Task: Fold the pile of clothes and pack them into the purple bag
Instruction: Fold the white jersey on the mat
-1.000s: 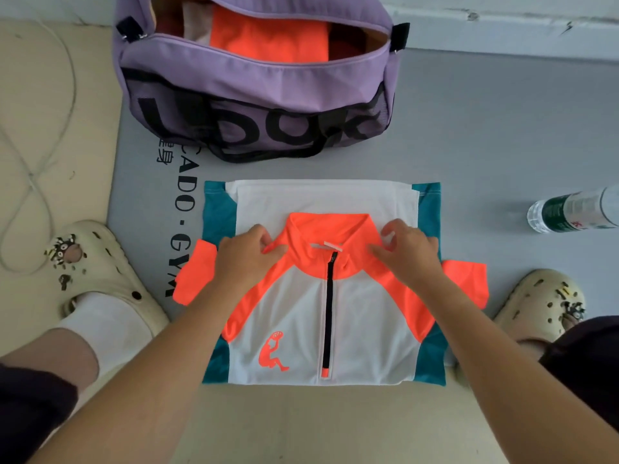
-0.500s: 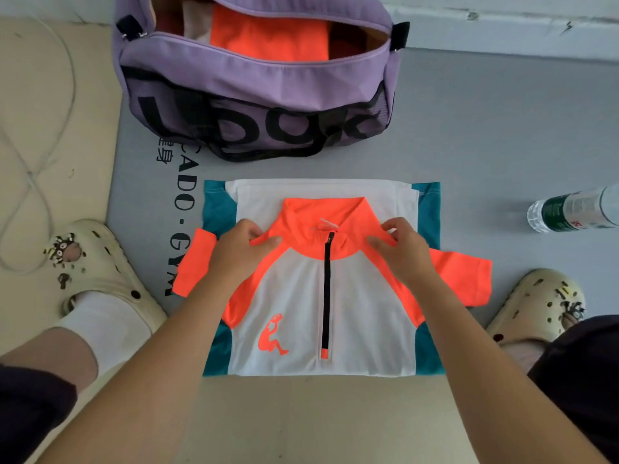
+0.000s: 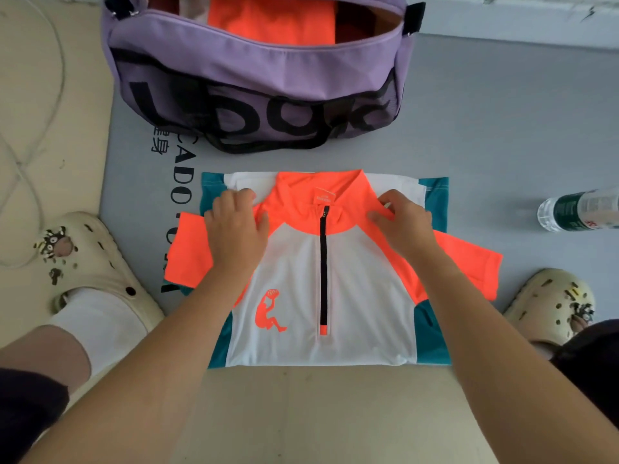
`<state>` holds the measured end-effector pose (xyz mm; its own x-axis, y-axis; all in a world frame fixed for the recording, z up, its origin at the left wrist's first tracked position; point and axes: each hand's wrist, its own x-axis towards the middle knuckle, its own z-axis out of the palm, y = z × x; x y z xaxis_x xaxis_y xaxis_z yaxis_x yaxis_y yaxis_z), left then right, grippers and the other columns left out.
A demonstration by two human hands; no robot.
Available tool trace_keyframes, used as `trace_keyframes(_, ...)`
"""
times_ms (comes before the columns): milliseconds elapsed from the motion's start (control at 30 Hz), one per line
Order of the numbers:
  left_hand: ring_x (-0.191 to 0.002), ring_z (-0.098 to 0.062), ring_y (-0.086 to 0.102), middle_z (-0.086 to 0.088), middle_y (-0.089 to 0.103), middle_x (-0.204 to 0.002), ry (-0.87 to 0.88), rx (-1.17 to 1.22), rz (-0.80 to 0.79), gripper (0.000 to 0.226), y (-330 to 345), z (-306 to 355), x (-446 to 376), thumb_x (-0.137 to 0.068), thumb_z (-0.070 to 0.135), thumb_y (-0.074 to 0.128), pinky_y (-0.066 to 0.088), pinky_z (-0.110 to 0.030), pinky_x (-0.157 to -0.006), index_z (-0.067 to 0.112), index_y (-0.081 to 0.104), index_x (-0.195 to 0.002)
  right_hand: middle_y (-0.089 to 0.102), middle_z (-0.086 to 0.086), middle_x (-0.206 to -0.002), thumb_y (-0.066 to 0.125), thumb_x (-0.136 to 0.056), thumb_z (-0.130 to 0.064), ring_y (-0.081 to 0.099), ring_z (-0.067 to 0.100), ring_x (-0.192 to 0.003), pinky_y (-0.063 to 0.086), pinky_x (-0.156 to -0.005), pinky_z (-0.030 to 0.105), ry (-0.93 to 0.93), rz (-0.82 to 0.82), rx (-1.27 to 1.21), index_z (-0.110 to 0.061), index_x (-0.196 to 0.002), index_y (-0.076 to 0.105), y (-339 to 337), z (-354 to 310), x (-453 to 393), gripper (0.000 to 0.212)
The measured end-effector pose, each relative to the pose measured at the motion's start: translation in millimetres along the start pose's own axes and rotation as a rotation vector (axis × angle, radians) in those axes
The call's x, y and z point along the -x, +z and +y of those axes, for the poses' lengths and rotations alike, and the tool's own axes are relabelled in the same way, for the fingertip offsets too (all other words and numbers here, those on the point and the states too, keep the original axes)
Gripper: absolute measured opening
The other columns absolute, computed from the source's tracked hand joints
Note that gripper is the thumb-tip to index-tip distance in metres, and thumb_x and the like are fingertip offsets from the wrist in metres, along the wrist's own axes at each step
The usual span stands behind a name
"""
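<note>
Shirt (image 3: 351, 296), folded on the grey mat (image 3: 502, 128) by its near edge, has its orange shoulders pinched by left hand (image 3: 236, 226) and right hand (image 3: 403, 222), purple bag (image 3: 254, 68) open beyond, water bottle (image 3: 579, 209) at the mat's right edge

Smooth synthetic cloth jersey (image 3: 361, 296), matt purple fabric bag (image 3: 254, 61), glossy plastic bottle (image 3: 579, 209).
</note>
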<state>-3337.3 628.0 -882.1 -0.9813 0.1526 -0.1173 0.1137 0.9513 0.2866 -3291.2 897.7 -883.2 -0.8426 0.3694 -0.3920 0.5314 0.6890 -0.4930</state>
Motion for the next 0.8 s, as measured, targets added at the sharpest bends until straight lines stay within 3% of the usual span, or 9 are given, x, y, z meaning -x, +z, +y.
trace_keyframes(67,-0.113,-0.035,0.052,-0.013,0.056,-0.126,0.31,-0.057,0.024,0.037,7.3,18.4,13.7,-0.086,0.03,0.059,0.039,-0.046,-0.088,0.014,0.058,-0.12,0.059,-0.007,-0.077,0.07,-0.082,-0.039,0.052,0.016,-0.077,0.031,-0.088,0.035,-0.021,-0.028,0.009,-0.023,-0.099,0.057,-5.3,5.8,0.4,0.027)
trace_keyframes(133,-0.131,-0.034,0.045,-0.011,0.048,-0.144,0.536,-0.115,-0.119,0.048,20.3,32.8,30.5,-0.088,0.039,0.056,0.036,-0.049,-0.1,0.021,0.054,-0.133,0.056,-0.013,-0.077,0.075,-0.075,-0.048,0.049,0.013,-0.078,0.026,-0.084,0.032,-0.026,-0.122,0.096,-0.027,-0.092,0.054,-18.1,13.1,0.8,0.034)
trace_keyframes(233,-0.15,-0.029,0.015,-0.005,0.016,-0.163,0.428,-0.191,-0.303,0.071,36.8,34.3,44.6,-0.091,0.058,0.047,0.021,-0.053,-0.113,0.032,0.024,-0.154,0.056,-0.007,-0.082,0.07,-0.076,-0.05,0.054,0.02,-0.09,0.026,-0.085,0.036,-0.017,-0.308,0.576,-0.028,-0.083,0.054,-48.4,31.2,0.0,0.029)
trace_keyframes(300,-0.151,-0.028,0.007,-0.002,0.007,-0.165,0.376,-0.189,-0.307,0.076,40.1,34.7,47.1,-0.091,0.059,0.045,0.016,-0.054,-0.115,0.032,0.015,-0.155,0.065,0.002,-0.093,0.062,-0.085,-0.035,0.059,0.026,-0.1,0.028,-0.092,0.039,0.047,-0.227,0.726,-0.023,-0.083,0.058,-69.2,46.0,1.0,0.012)
trace_keyframes(400,-0.151,-0.031,0.006,-0.005,0.006,-0.165,0.364,-0.205,-0.316,0.077,38.9,42.4,47.9,-0.091,0.055,0.05,0.013,-0.055,-0.117,0.029,0.016,-0.156,0.063,0.017,-0.105,0.058,-0.088,-0.018,0.055,0.035,-0.104,0.031,-0.092,0.043,0.113,0.19,0.586,-0.01,-0.102,0.062,-82.4,65.6,19.0,0.017)
trace_keyframes(467,-0.151,-0.033,0.007,-0.009,0.009,-0.164,0.338,-0.206,-0.304,0.075,35.9,48.8,51.7,-0.092,0.05,0.053,0.011,-0.054,-0.117,0.027,0.021,-0.155,0.059,0.017,-0.108,0.061,-0.088,-0.022,0.052,0.036,-0.106,0.035,-0.087,0.043,0.16,0.325,0.402,-0.007,-0.108,0.057,-77.9,71.1,42.9,0.025)
trace_keyframes(567,-0.143,-0.036,0.028,-0.015,0.029,-0.157,0.333,-0.193,-0.273,0.062,28.7,66.6,71.4,-0.089,0.043,0.058,0.027,-0.053,-0.11,0.021,0.042,-0.146,0.064,0.013,-0.099,0.062,-0.088,-0.027,0.058,0.033,-0.094,0.039,-0.074,0.037,0.329,0.263,0.053,-0.007,-0.1,0.057,-54.0,81.2,85.7,0.024)
trace_keyframes(667,-0.121,-0.034,0.049,-0.015,0.051,-0.137,0.346,-0.189,-0.269,0.05,28.8,87.1,108.6,-0.086,0.043,0.062,0.043,-0.046,-0.09,0.016,0.057,-0.127,0.056,0.001,-0.072,0.068,-0.085,-0.039,0.055,0.028,-0.075,0.028,-0.056,0.031,0.543,0.224,-0.204,-0.01,-0.081,0.054,-27.3,93.4,134.8,0.033)
trace_keyframes(800,-0.143,-0.032,0.022,-0.013,0.023,-0.157,0.218,-0.172,-0.453,0.069,39.7,97.5,140.9,-0.089,0.056,0.051,0.032,-0.045,-0.102,0.02,0.036,-0.146,0.029,-0.004,-0.051,0.072,-0.079,-0.052,0.03,0.016,-0.051,0.02,-0.046,0.032,0.617,-0.006,-0.154,-0.018,-0.055,0.029,-19.0,103.3,173.5,0.059)
